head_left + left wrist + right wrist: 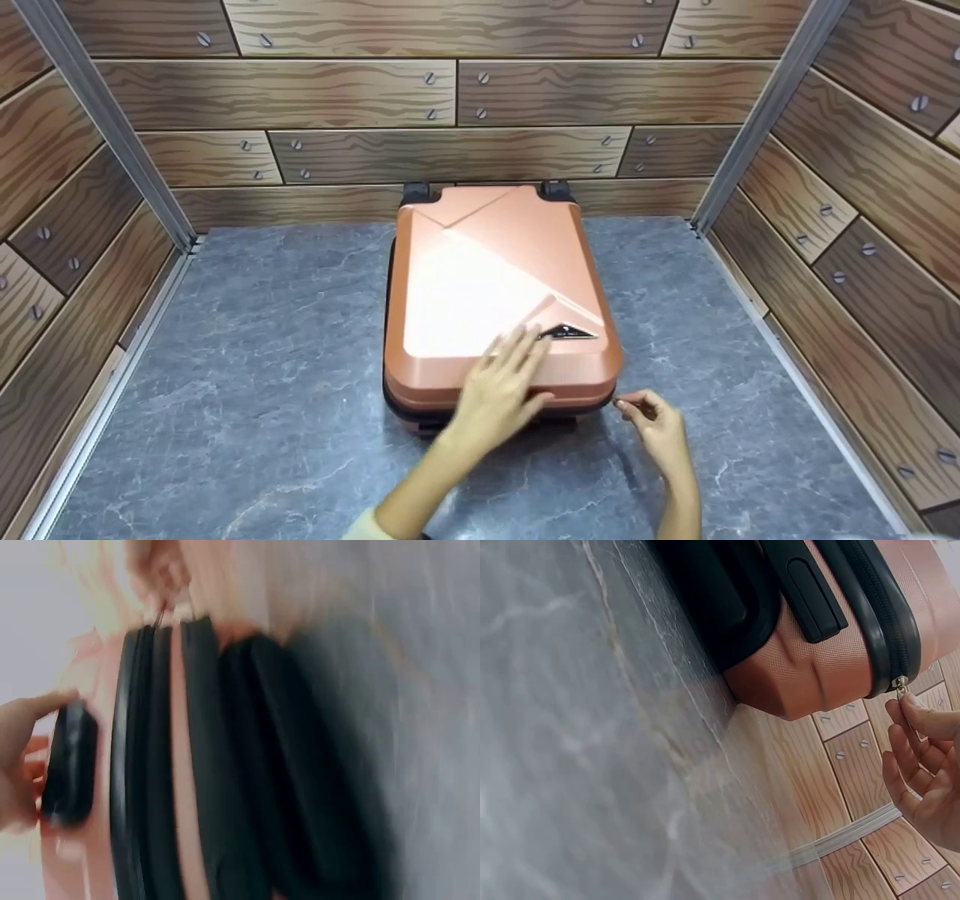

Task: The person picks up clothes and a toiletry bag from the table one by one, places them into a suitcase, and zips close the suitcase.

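Note:
A rose-gold hard-shell suitcase [510, 262] lies flat, its wheels toward the back wall. My left hand [499, 390] rests on its lid near the front edge, fingers spread beside the dark triangular badge [574, 331]. At the front right corner my right hand [660, 427] pinches a metal zipper pull [901, 684] between thumb and fingertips. The black zipper [885, 604] runs round the case's side, and the slider sits at the corner in the right wrist view. Motion blurs the left wrist view, where the left hand [15, 765] shows beside a black handle [71, 765].
Grey marbled flooring [285, 360] surrounds the suitcase. Wood-print panels [360, 90] form the back and side walls, with metal posts [772, 105] at the corners. Two black wheels [555, 191] stand close to the back wall.

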Tool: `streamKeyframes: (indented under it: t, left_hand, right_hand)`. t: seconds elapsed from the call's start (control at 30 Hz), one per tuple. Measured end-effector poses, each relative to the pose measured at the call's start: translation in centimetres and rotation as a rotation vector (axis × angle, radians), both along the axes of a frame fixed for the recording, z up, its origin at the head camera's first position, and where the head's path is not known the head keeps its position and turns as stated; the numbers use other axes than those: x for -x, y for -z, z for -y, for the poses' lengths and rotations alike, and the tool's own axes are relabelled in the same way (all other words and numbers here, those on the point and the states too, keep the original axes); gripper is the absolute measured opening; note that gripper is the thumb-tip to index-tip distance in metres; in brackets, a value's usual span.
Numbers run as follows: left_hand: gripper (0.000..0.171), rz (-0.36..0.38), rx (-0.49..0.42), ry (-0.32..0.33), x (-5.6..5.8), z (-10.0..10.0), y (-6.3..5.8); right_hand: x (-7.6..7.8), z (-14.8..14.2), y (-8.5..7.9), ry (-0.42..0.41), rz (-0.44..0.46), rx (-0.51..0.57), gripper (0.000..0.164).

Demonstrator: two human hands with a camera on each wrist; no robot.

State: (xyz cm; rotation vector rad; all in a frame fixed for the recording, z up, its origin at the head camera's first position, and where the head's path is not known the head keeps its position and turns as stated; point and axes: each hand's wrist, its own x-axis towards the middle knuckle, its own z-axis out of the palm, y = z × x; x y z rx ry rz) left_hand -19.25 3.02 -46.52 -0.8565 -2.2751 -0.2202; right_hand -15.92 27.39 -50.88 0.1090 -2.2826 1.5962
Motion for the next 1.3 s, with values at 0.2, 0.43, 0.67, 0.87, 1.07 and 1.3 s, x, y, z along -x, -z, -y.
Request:
streamKeyframes:
  t: [0.2, 0.43, 0.67, 0.87, 1.07, 1.3]
  left_hand:
    - [0.076, 0.057, -0.006, -0.025, 0.9, 6.2, -0.5]
    - [0.082, -0.06, -0.195, 0.082, 2.3, 10.0, 0.6]
    - [0.078, -0.202, -0.364, 0.149, 2.9, 9.6, 2.2]
    - [0.074, -0.236, -0.444, 0.163, 2.7, 9.0, 2.8]
    - [0.072, -0.268, -0.486, 0.166, 2.3, 8.8, 3.2]
    - [0.072, -0.287, -0.499, 0.136, 2.2, 8.3, 3.3]
  right_hand:
    - [0.0, 0.1, -0.2, 0.027, 0.034, -0.033, 0.004]
    - [1.1, -0.8, 1.0, 0.025, 0.01, -0.057, 0.003]
    - [2.0, -1.4, 2.1, 0.038, 0.039, -0.045, 0.004]
    - [2.2, -1.8, 1.9, 0.012, 0.051, -0.044, 0.004]
    - [2.5, -1.9, 1.7, 0.004, 0.054, -0.07, 0.004]
    - [2.0, -0.9, -0.6, 0.02, 0.034, -0.096, 0.004]
